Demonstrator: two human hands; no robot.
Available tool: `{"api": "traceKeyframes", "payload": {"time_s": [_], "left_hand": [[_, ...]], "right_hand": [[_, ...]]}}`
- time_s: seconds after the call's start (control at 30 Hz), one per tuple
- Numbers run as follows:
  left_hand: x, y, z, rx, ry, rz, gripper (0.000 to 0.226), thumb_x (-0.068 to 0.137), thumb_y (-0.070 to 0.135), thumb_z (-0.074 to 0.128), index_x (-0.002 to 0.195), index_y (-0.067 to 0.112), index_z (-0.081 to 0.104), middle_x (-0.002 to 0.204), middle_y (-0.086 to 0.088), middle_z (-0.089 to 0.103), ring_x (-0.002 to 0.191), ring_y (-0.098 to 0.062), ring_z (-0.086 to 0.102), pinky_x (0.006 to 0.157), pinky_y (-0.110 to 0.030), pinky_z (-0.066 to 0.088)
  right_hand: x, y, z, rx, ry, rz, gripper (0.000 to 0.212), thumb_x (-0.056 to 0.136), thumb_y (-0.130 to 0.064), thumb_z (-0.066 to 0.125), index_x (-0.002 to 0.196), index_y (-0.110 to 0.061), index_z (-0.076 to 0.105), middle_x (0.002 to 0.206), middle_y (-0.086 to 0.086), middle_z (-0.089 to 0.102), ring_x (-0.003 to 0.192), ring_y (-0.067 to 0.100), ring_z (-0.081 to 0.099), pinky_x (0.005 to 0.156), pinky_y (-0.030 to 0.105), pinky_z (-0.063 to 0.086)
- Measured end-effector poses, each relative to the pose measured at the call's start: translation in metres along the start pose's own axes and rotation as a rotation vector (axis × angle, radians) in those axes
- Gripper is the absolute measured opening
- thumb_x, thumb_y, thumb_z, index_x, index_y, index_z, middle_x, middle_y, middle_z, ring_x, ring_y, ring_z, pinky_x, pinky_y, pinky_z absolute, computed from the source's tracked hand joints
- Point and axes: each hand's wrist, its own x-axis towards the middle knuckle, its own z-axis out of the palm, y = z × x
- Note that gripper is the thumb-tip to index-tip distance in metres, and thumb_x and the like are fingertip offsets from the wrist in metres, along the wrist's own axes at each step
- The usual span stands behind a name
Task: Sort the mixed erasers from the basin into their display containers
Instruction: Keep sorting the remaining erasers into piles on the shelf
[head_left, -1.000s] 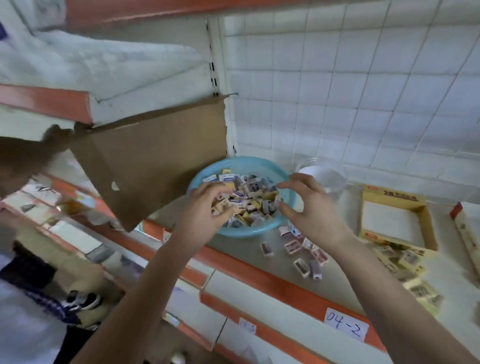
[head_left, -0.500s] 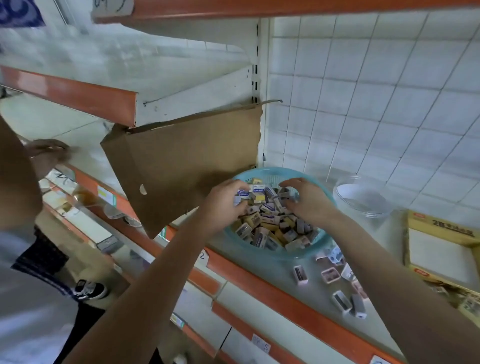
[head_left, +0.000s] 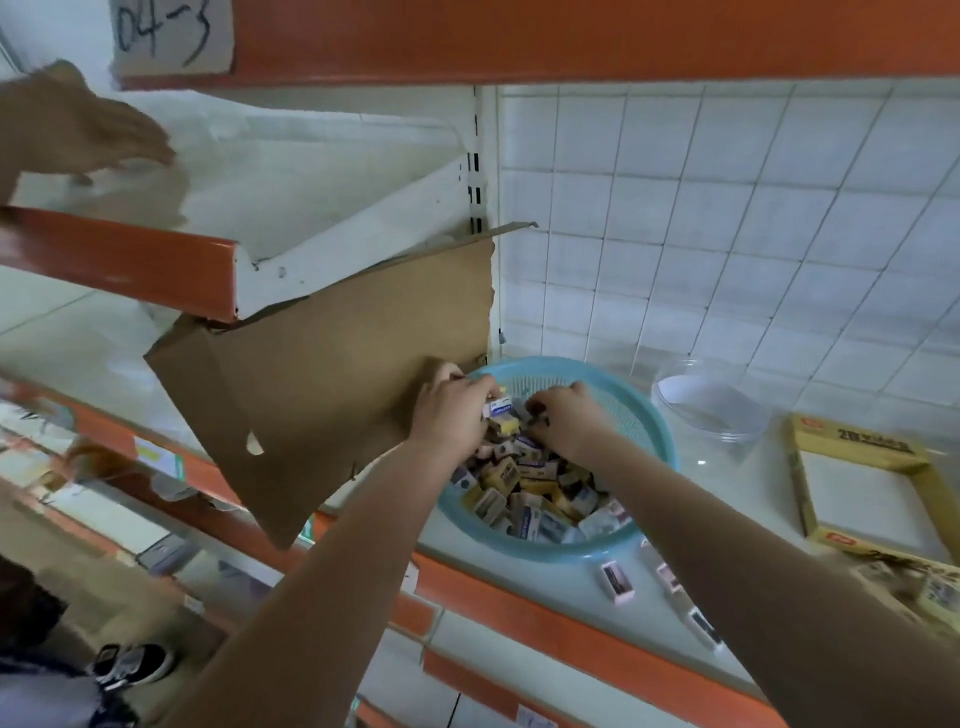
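Both hands have pushed deeper into the blue basin (head_left: 519, 543), where the mixed erasers (head_left: 524, 499) lie heaped beneath the fingers. The left hand (head_left: 449, 410) and right hand (head_left: 563, 421) curl into the pile; whether either grips an eraser cannot be told. A clear container (head_left: 753, 421) stands apart, right of the right fingertips.

We are in a shop: tiered metal shelves (head_left: 332, 171) with orange front strips (head_left: 519, 41), one carrying a handwritten bay label (head_left: 166, 36) reading "04-3", hang from a slotted upright (head_left: 475, 176) against a white tiled wall (head_left: 753, 218). A blue basin (head_left: 571, 546) of packaged erasers (head_left: 524, 499) shares a shelf with a yellow display carton (head_left: 852, 442).
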Motion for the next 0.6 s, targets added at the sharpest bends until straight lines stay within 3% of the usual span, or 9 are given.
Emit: {"api": "traceKeyframes", "payload": {"time_s": [0.13, 0.3, 0.4, 0.5, 0.6], "left_hand": [[-0.001, -0.003, 0.003, -0.025, 0.056, 0.019, 0.039, 0.087, 0.019, 0.06, 0.126, 0.027, 0.057, 0.116, 0.0, 0.061, 0.118, -0.021, 0.039, 0.092, -0.036, 0.04], [-0.003, -0.004, 0.002, -0.206, 0.128, -0.049, 0.035, 0.087, 0.022, 0.06, 0.122, 0.024, 0.063, 0.114, -0.008, 0.06, 0.116, -0.022, 0.048, 0.095, -0.035, 0.043], [-0.004, -0.004, 0.001, -0.311, 0.156, -0.07, 0.033, 0.087, 0.021, 0.062, 0.119, 0.02, 0.064, 0.11, -0.011, 0.062, 0.101, -0.023, 0.058, 0.084, -0.033, 0.048], [-0.005, -0.005, 0.001, -0.408, 0.206, -0.09, 0.028, 0.087, 0.023, 0.064, 0.114, 0.02, 0.066, 0.102, -0.003, 0.069, 0.076, -0.017, 0.061, 0.064, -0.027, 0.046], [-0.011, -0.006, -0.006, -0.443, 0.203, -0.095, 0.026, 0.087, 0.026, 0.064, 0.113, 0.021, 0.067, 0.102, 0.002, 0.07, 0.085, -0.015, 0.063, 0.07, -0.028, 0.049]], "right_hand": [[0.003, 0.001, 0.001, -0.01, 0.022, 0.014, 0.028, 0.089, -0.033, 0.057, 0.114, -0.022, 0.064, 0.114, 0.006, 0.059, 0.118, 0.025, 0.041, 0.088, 0.042, 0.046], [-0.001, 0.005, 0.001, 0.107, 0.086, -0.007, 0.024, 0.092, -0.034, 0.052, 0.101, -0.022, 0.07, 0.096, 0.004, 0.065, 0.107, 0.023, 0.045, 0.081, 0.041, 0.049], [-0.003, 0.004, -0.001, 0.208, 0.089, 0.018, 0.02, 0.09, -0.03, 0.055, 0.097, -0.021, 0.071, 0.093, 0.002, 0.069, 0.101, 0.024, 0.055, 0.084, 0.04, 0.051], [-0.004, 0.002, -0.007, 0.3, 0.11, 0.055, 0.021, 0.09, -0.025, 0.057, 0.104, -0.014, 0.069, 0.099, 0.002, 0.068, 0.095, 0.019, 0.058, 0.085, 0.029, 0.048], [-0.007, 0.006, -0.017, 0.414, 0.151, 0.085, 0.023, 0.089, -0.026, 0.061, 0.107, -0.013, 0.066, 0.095, -0.002, 0.064, 0.09, 0.013, 0.057, 0.079, 0.019, 0.039]]}}
